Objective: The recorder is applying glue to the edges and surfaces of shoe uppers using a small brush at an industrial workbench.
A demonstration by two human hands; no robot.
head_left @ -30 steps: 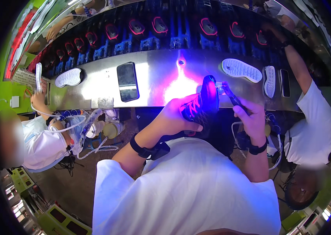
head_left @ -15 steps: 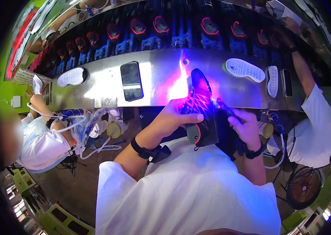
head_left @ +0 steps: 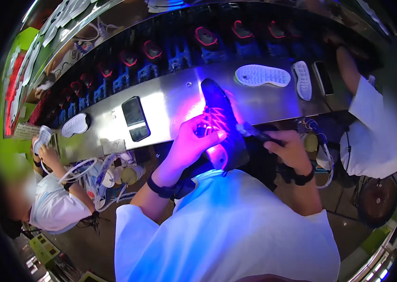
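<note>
A dark shoe upper (head_left: pixel 224 108) with pink-lit laces points away from me, its toe over the bench's near part. Wrapped around its left side, my left hand (head_left: pixel 186 145) has the thumb laid across the ankle area. My right hand (head_left: pixel 293 149) is closed on a slim dark-handled brush (head_left: pixel 257 134). The brush's pale tip is at the right side of the shoe, at its lower edge; whether it touches cannot be made out. Purple-blue light falls on the shoe and my left hand.
A metal bench (head_left: pixel 165 105) bears a phone (head_left: pixel 135 118), white soles (head_left: pixel 262 75) and another phone (head_left: pixel 323 77). Behind it runs a rack of dark shoes (head_left: pixel 206 37) on blue supports. Co-workers sit at left (head_left: pixel 62 202) and right (head_left: pixel 372 127).
The view has turned, so the bench slants and its things sit further left. The brush has come into plainer sight beside the shoe's edge. Both hands keep their holds.
</note>
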